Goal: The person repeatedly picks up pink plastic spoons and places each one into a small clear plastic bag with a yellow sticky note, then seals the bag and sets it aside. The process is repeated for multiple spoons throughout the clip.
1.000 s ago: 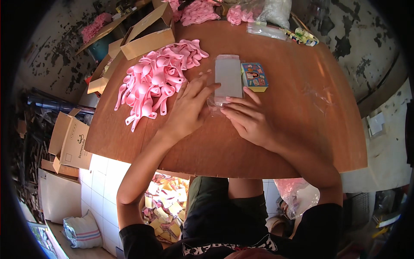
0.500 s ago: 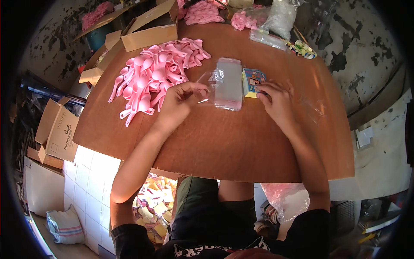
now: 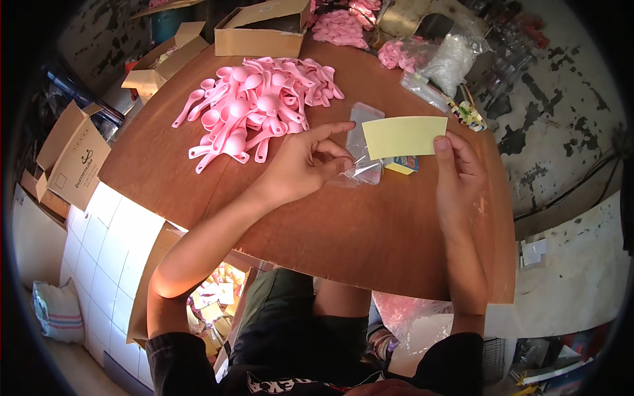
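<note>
My right hand (image 3: 460, 168) pinches a pale yellow card (image 3: 404, 137) at its right end, thumb in front, and holds it up above the table. Behind the card's lower edge shows a stack of blue and yellow printed cards (image 3: 403, 163). My left hand (image 3: 305, 164) has its index finger stretched out and grips a clear plastic bag (image 3: 360, 170) near the thumb tip. A stack of flat clear bags (image 3: 365, 119) lies just beyond, partly covered by the card. To the left is a large heap of pink plastic scoops (image 3: 254, 109).
The brown wooden table (image 3: 317, 231) curves around me. At its far side stand an open cardboard box (image 3: 257, 41), pink bundles (image 3: 340, 30) and a bag of white material (image 3: 452, 63). A box of small packed items (image 3: 214, 297) sits below the left edge.
My right hand has lifted a yellow card off the stack and brought it toward the left hand. The left hand still has the clear bag. The view has shifted slightly.
</note>
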A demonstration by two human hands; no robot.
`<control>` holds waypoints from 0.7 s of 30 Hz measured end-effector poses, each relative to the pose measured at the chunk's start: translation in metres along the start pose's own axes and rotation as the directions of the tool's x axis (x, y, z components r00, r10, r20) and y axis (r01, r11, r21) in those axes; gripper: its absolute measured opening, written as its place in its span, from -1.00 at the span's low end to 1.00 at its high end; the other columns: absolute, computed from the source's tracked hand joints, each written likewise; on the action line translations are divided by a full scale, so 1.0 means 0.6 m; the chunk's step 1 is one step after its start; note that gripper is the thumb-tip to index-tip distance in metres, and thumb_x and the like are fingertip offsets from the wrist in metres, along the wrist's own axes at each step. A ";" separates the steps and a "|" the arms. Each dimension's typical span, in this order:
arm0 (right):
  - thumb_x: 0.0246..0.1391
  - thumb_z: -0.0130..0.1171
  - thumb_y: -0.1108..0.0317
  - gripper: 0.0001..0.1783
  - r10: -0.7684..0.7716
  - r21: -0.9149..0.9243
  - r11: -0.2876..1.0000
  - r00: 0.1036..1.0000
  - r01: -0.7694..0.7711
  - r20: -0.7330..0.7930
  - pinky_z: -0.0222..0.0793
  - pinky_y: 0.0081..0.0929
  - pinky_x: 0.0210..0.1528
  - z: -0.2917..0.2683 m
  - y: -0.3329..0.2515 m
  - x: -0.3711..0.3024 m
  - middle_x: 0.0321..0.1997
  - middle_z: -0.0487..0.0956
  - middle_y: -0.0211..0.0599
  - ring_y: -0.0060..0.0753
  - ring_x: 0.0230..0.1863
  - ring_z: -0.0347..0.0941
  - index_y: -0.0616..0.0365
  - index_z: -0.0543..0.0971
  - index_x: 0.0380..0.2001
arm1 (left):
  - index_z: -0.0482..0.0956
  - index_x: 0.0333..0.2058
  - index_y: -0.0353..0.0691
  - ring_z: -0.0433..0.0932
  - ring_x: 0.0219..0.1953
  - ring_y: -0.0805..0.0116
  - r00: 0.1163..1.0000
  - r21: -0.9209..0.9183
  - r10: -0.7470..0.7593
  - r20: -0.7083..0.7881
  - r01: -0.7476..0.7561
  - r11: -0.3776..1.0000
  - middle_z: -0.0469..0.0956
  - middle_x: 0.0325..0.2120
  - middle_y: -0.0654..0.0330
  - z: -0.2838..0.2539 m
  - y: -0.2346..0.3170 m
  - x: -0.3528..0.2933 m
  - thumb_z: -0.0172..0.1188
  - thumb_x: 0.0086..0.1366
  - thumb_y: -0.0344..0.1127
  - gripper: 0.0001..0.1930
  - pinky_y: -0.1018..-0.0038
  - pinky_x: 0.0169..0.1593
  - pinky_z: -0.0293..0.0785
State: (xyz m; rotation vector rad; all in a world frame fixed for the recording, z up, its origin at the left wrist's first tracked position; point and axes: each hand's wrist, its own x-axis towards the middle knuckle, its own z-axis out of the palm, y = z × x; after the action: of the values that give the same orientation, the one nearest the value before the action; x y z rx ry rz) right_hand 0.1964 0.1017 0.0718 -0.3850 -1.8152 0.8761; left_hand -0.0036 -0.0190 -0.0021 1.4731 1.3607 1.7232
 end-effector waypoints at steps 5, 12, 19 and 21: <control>0.19 0.28 0.36 -0.78 -0.011 -0.079 0.997 0.985 0.025 0.171 0.44 -0.63 -0.14 -0.004 0.036 0.027 -0.26 0.65 -0.28 -0.60 -0.23 0.52 0.35 0.65 -0.23 | 0.37 0.22 -0.33 0.62 -0.32 0.54 0.999 0.025 0.046 -0.003 -0.046 0.999 0.70 -0.33 0.18 0.001 0.006 -0.003 0.24 0.24 -0.54 -0.45 0.53 -0.23 0.53; 0.18 0.29 0.38 -0.78 -0.115 -0.124 0.985 0.991 0.122 0.066 0.44 -0.62 -0.18 -0.010 0.029 0.009 -0.27 0.65 -0.27 -0.57 -0.25 0.53 0.36 0.65 -0.22 | 0.35 0.23 -0.32 0.65 -0.31 0.48 0.999 0.132 0.044 0.000 -0.044 0.990 0.69 -0.35 0.16 -0.004 0.014 -0.002 0.23 0.24 -0.54 -0.43 0.52 -0.22 0.55; 0.14 0.31 0.44 -0.82 -0.227 -0.157 0.956 0.964 0.248 0.142 0.46 -0.59 -0.23 -0.006 0.018 0.020 -0.32 0.65 -0.25 -0.52 -0.30 0.56 0.35 0.66 -0.26 | 0.33 0.26 -0.25 0.59 -0.20 0.59 0.999 0.083 0.024 0.039 -0.027 0.996 0.69 -0.35 0.23 0.002 0.024 -0.010 0.28 0.25 -0.51 -0.40 0.57 -0.06 0.44; 0.13 0.32 0.45 -0.84 -0.213 -0.191 0.947 0.951 0.257 0.224 0.46 -0.59 -0.23 -0.011 0.019 0.024 -0.34 0.66 -0.25 -0.51 -0.31 0.56 0.35 0.66 -0.28 | 0.33 0.26 -0.24 0.59 -0.21 0.60 0.999 0.124 0.027 0.036 -0.032 0.992 0.69 -0.36 0.24 0.001 0.033 -0.010 0.29 0.25 -0.50 -0.40 0.58 -0.07 0.44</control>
State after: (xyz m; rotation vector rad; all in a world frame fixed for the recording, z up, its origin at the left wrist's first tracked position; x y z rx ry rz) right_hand 0.1950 0.1210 0.0743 -0.2141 -2.1030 0.5658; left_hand 0.0033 -0.0315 0.0127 1.5901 1.4581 1.6495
